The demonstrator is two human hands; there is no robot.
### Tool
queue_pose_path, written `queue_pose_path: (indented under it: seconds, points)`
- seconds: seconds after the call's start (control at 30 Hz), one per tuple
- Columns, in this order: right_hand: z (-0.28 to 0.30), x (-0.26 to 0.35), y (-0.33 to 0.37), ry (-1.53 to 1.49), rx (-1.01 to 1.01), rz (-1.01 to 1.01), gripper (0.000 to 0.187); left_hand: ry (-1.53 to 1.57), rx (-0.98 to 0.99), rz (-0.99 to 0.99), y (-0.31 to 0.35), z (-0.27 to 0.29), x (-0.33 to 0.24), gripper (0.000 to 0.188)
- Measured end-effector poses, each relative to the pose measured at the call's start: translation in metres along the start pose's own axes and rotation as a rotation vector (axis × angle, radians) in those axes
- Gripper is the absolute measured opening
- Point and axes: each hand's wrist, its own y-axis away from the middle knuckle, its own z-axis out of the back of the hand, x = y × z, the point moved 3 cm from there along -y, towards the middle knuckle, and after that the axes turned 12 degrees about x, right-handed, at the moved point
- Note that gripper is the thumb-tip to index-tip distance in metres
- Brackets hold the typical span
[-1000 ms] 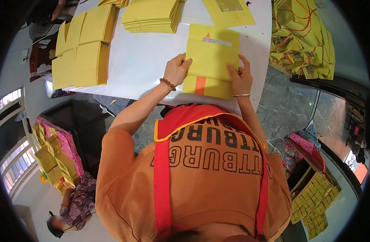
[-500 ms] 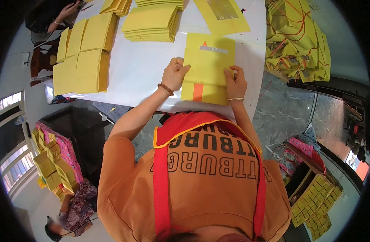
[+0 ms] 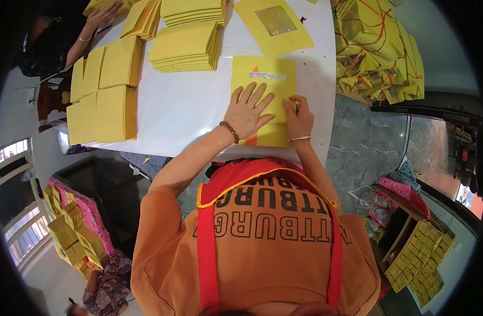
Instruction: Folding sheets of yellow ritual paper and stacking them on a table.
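Note:
A flat yellow paper bag (image 3: 281,87), folded over in layers, lies on the white table before me. It has an orange mark and a silvery strip near its far end, and part of an orange band shows at the near end. My left hand (image 3: 247,113) rests flat across the bag, fingers spread and palm down. At the bag's right edge, my right hand (image 3: 300,118) pinches the paper between thumb and fingers. Just beyond lies another yellow bag with a clear window (image 3: 275,21).
Stacks of folded yellow bags (image 3: 183,47) stand on the white table (image 3: 186,105), with more piles (image 3: 101,116) at left. Another person's hand (image 3: 100,18) holds yellow paper at far left. Yellow bags with red cords (image 3: 378,52) heap up at right. A second person (image 3: 109,282) is at lower left.
My left hand has left the bag's left edge and now lies spread on top of it. My right hand stays at the right edge. The other person's hand now holds yellow paper.

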Motion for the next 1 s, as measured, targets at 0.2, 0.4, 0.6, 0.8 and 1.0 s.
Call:
queue_pose_path:
  seconds: [0.2,0.4,0.6,0.8,1.0]
  points:
    - [0.014,0.013,0.005,0.161,0.028,0.039,0.030,-0.014,0.037,0.025,0.000,-0.013,-0.002,0.053]
    - [-0.004,0.050,0.011,0.787,0.185,0.600,0.055,-0.036,0.149,0.038,0.001,-0.017,0.005,0.057]
    - [-0.020,0.018,0.001,0.685,0.413,0.498,0.063,0.122,0.138,0.038,-0.001,-0.013,0.006,0.056]
    - [-0.025,0.012,0.000,0.764,0.432,0.419,0.066,0.164,0.146,0.044,-0.001,-0.007,0.006,0.056]
    - [-0.029,0.013,-0.001,0.807,0.434,0.383,0.065,0.667,-0.002,-0.051,0.004,-0.007,0.028,0.054]
